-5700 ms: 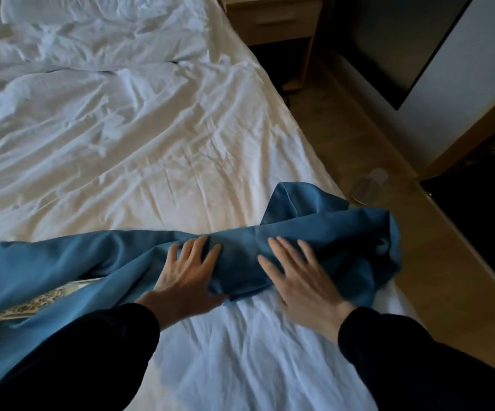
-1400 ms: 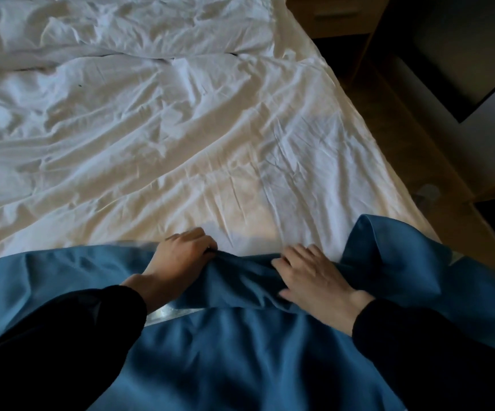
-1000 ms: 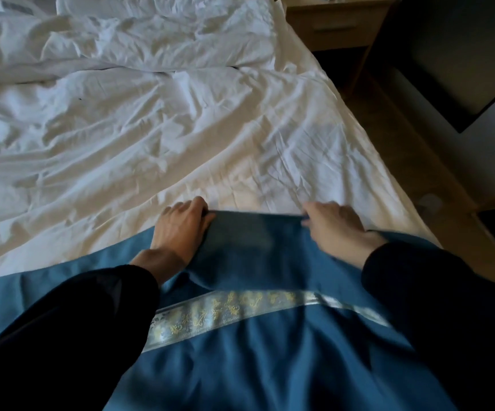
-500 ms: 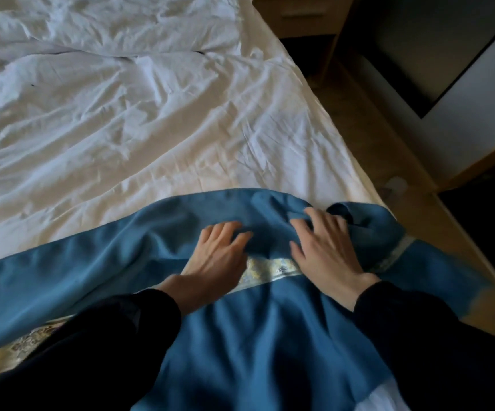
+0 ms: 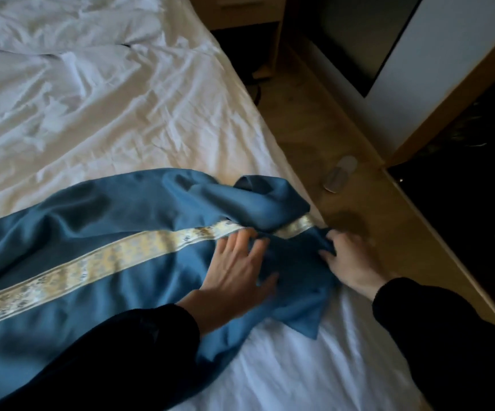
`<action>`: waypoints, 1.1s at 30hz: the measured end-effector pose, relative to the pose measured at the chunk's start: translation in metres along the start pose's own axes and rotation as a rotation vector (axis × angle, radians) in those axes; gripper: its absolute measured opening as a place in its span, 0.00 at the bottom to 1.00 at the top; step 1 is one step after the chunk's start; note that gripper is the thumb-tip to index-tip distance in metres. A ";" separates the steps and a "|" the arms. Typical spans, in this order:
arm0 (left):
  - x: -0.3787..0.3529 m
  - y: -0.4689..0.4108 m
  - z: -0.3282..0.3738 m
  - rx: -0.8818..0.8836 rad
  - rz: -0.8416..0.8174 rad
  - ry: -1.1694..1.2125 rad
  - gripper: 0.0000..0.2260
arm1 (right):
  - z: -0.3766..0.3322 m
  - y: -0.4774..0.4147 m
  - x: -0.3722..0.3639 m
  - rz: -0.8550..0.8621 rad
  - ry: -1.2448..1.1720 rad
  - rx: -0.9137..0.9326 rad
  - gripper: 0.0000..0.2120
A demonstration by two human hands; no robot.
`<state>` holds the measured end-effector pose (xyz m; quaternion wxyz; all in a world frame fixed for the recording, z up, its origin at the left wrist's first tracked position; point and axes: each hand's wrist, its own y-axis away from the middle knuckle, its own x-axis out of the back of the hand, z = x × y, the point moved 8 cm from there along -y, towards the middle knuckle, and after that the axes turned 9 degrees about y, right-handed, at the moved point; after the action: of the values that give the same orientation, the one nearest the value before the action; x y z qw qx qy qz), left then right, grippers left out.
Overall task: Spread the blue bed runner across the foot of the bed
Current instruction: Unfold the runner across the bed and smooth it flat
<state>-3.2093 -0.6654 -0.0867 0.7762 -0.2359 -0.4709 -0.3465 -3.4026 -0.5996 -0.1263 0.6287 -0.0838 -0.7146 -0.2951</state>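
The blue bed runner with a gold patterned band lies across the white bed, running from the left edge to the bed's right side. Its right end is bunched and folded over itself near the mattress edge. My left hand lies flat on the runner with fingers spread, just below the gold band. My right hand is at the bed's right edge, its fingers pinching the runner's crumpled end. Both arms wear dark sleeves.
Wrinkled white sheets cover the rest of the bed. A wooden floor runs along the right side, with a pale slipper on it. A wooden nightstand stands at the top, a dark wall panel beyond it, and dark furniture at right.
Both hands have moved right along the runner toward the bed's edge. The gold band now shows along most of its length. My right hand went from lying on the fabric to gripping its end.
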 end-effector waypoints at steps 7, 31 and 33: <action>0.006 -0.056 0.037 0.189 0.067 -0.174 0.36 | -0.057 0.094 0.030 0.454 -0.009 0.604 0.07; 0.037 -0.058 -0.009 0.419 0.364 0.831 0.10 | -0.003 -0.017 0.019 -0.034 -0.822 -0.027 0.15; 0.044 -0.078 0.000 0.337 0.346 0.824 0.07 | 0.013 -0.021 0.057 0.159 -0.719 -0.063 0.14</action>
<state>-3.2548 -0.7296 -0.0442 0.9721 -0.0244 -0.1274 -0.1956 -3.4352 -0.6240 -0.0797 0.3553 -0.2566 -0.8718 -0.2188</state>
